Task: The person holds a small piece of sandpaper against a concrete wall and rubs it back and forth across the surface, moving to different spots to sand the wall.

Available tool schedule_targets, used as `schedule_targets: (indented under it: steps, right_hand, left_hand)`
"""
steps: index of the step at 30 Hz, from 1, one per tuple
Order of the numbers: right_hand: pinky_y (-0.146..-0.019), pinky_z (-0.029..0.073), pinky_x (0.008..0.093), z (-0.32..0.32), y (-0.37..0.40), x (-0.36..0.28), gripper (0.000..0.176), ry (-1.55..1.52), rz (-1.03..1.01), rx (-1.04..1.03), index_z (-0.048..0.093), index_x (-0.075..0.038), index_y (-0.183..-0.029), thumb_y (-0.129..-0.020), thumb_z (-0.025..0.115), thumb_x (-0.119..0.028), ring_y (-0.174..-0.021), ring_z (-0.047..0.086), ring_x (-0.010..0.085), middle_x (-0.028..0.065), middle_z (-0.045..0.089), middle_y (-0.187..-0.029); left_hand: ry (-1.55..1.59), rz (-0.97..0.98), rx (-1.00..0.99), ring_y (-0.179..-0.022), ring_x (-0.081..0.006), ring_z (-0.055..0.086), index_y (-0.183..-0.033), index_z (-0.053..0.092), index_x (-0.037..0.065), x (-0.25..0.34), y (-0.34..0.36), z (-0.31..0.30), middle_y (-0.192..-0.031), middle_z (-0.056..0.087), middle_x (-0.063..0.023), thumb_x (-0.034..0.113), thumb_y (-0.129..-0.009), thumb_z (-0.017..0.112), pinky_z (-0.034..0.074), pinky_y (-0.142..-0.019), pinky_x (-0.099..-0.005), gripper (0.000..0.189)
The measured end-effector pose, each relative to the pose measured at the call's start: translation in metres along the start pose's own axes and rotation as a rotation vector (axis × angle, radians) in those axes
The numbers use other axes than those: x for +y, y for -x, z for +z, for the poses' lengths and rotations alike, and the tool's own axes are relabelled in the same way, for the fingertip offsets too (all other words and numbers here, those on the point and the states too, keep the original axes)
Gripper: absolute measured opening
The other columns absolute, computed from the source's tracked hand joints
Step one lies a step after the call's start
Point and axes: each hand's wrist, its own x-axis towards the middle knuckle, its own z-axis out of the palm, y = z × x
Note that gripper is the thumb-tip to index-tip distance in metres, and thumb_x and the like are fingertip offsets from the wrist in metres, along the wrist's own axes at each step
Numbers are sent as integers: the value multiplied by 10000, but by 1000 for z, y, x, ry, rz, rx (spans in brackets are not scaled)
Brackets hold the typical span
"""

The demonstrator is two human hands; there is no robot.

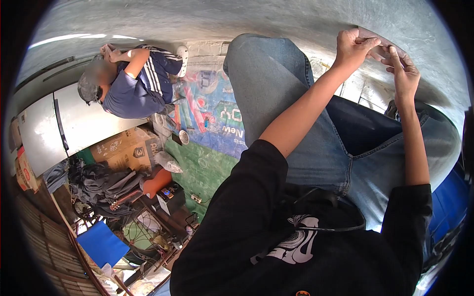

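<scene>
Two hands [351, 49] [406, 76] hold a thin brown strip [367, 34].

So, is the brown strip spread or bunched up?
Spread lengthwise: the brown strip runs between left hand and right hand; whether folded double, cannot tell.

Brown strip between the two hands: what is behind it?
Grey wall shows past the brown strip; whatever the strip, left hand and right hand cover cannot be seen.
</scene>
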Motion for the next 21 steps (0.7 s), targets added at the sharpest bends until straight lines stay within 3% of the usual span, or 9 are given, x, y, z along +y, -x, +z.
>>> schedule_targets:
  steps: [6, 9, 15, 16, 18, 21]
  right_hand:
    - [-559, 426, 196, 5, 1, 3, 187, -24, -57, 42, 624, -33, -894, -791, 599, -188, -685, 596, 107, 48, 633, -795]
    - [-546, 427, 194, 4, 1, 4, 180, -27, -86, 52, 623, -26, -895, -793, 595, -172, -666, 596, 107, 52, 636, -802]
    - [-530, 428, 185, -2, -1, 8, 182, -48, -125, -7, 623, -18, -898, -792, 595, -163, -625, 591, 93, 58, 641, -806]
    - [-530, 432, 190, -4, 0, 6, 192, -27, -117, -20, 623, -19, -901, -789, 599, -174, -627, 598, 102, 58, 641, -799]
    - [-535, 437, 194, -10, -1, 6, 204, -63, -84, -45, 623, -19, -902, -787, 603, -185, -630, 603, 109, 57, 640, -793]
    - [-547, 441, 195, -23, -1, 11, 201, -38, -79, -9, 628, -32, -903, -783, 607, -192, -624, 599, 104, 54, 640, -793]
  left_hand:
    - [-2, 6, 13, -533, -100, 584, -779, 592, -22, 1, 0, 2, -682, 623, -97, 35, -759, 588, 440, -429, -173, 61]
    - [76, -8, -70, -593, -170, 623, -841, 558, -4, -2, 1, 1, -790, 628, -102, 134, -775, 606, 450, -496, -205, 161]
    - [35, -15, -91, -630, -153, 614, -863, 563, -5, 2, 4, 0, -812, 624, -91, 141, -770, 615, 432, -522, -204, 182]
    - [10, 57, -109, -611, -187, 623, -876, 547, -55, 3, 2, 0, -786, 619, -135, 69, -793, 562, 490, -487, -214, 150]
    - [-66, -83, -129, -630, -169, 617, -919, 551, -21, 11, 4, 1, -833, 624, -104, 193, -796, 582, 439, -559, -222, 248]
    - [-32, -98, -207, -661, -180, 621, -947, 542, -25, 2, 3, 10, -872, 615, -124, 199, -824, 542, 454, -586, -232, 255]
